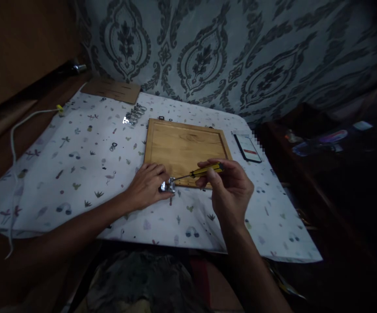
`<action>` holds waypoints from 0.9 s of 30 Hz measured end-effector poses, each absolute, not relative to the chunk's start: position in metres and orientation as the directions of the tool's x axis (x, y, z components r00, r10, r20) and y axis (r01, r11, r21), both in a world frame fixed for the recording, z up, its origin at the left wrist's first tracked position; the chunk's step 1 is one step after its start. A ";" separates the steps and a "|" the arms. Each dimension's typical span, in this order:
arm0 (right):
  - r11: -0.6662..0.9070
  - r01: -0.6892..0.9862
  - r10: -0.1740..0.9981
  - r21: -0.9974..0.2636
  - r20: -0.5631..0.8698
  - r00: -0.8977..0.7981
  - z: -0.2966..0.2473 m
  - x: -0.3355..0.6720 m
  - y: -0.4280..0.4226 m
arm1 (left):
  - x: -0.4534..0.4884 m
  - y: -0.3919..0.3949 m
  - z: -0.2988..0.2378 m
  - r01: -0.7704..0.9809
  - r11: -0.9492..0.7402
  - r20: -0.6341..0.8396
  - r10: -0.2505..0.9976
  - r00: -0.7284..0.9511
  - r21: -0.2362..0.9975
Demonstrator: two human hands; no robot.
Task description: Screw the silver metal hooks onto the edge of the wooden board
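Note:
My right hand [227, 184] is closed round a yellow-handled screwdriver [204, 170], its thin shaft pointing left and down. The tip meets a small shiny metal fitting [168, 186] at the near edge of a wooden board [185, 148]. My left hand [149, 184] lies beside the board with its fingers curled on that metal fitting, pinning it against the board's corner. The board lies flat on a white patterned cloth [77, 174].
Several more metal fittings [135, 114] lie in a row at the back of the cloth. A phone [247, 148] rests right of the board. A brown cardboard piece [111, 89] lies at the back left, and a white cable [18, 126] trails off left.

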State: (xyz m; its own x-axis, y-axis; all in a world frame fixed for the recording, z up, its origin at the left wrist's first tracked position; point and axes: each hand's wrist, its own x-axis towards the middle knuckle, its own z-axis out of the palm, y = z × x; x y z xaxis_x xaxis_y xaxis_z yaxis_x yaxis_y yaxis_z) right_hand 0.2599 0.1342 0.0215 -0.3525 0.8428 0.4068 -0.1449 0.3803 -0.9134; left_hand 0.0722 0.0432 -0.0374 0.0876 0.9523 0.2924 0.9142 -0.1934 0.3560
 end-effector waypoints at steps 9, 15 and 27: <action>0.424 -0.152 0.832 -0.893 0.451 -0.323 0.020 0.262 0.135 | 0.073 0.043 -0.037 0.918 -0.197 0.304 0.948 0.090 0.344; 0.416 -0.159 0.834 -0.895 0.446 -0.325 0.020 0.259 0.134 | 0.074 0.043 -0.037 0.921 -0.186 0.298 0.951 0.082 0.342; 0.452 -0.175 0.807 -0.875 0.484 -0.338 0.017 0.257 0.136 | 0.073 0.043 -0.038 0.927 -0.195 0.311 0.946 0.092 0.320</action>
State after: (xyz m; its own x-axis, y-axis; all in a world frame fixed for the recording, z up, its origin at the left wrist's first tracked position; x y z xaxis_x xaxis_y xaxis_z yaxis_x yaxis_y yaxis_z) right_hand 0.2568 0.1357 0.0175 -0.3380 0.8069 0.4843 -0.1755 0.4516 -0.8748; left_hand 0.0730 0.0434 -0.0379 0.0922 0.9461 0.3106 0.9272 -0.1953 0.3197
